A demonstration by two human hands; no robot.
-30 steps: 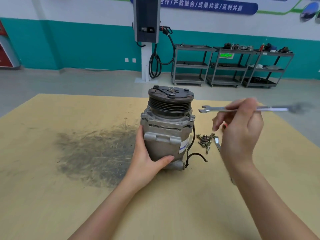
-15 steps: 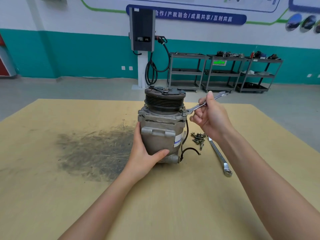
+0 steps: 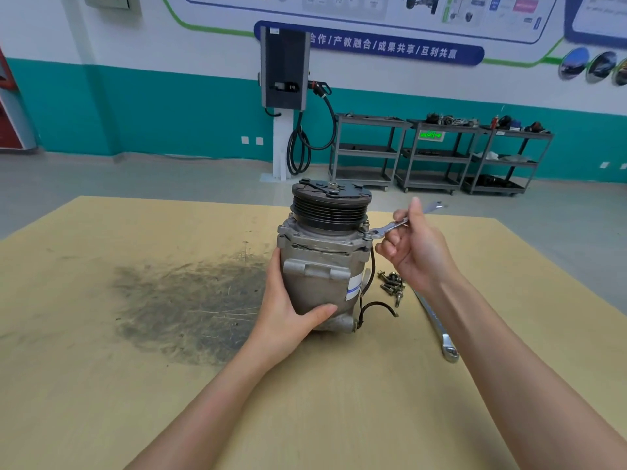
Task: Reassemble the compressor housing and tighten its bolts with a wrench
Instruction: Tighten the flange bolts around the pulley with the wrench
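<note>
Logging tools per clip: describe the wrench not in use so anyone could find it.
Start at the compressor on the yellow table. Right of it, past the loose bolts, lies a long wrench, untouched, unlike the short wrench in the right hand.

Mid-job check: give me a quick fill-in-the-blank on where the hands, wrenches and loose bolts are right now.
1. The left hand grips the compressor, which stands ____ on the table.
2. The right hand holds the open-end wrench, whose head sits on a ____ at the housing's corner.
3. The second wrench lies on the table, held by ____ hand.
4. The loose bolts lie between the compressor and the ____ wrench.

Missing words: upright; bolt; neither; second
</note>
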